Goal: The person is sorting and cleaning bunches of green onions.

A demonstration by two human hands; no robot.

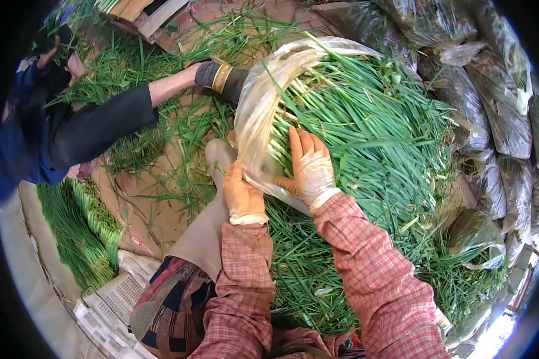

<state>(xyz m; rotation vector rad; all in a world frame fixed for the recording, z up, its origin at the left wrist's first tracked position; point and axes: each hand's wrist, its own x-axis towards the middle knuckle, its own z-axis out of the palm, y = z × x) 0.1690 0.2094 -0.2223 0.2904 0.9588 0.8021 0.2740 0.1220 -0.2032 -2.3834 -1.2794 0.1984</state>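
Note:
A clear plastic bag [259, 110] has its rim folded back around the white ends of a big heap of long green stalks [371, 131]. My left hand [244, 194], in an orange glove, is closed on the near edge of the bag. Just to its right, my right hand [310, 167], gloved too, lies over the bag's edge against the white stalk ends. Its fingers are apart and point away from me, and the thumb reaches left inside the plastic.
Another person's leg [111, 122] stretches in from the left, the shoe by the bag. Filled plastic bags [491, 102] line the right side. Tied green bundles [78, 233] lie at lower left beside a printed sack [117, 299]. Loose stalks [144, 143] litter the ground.

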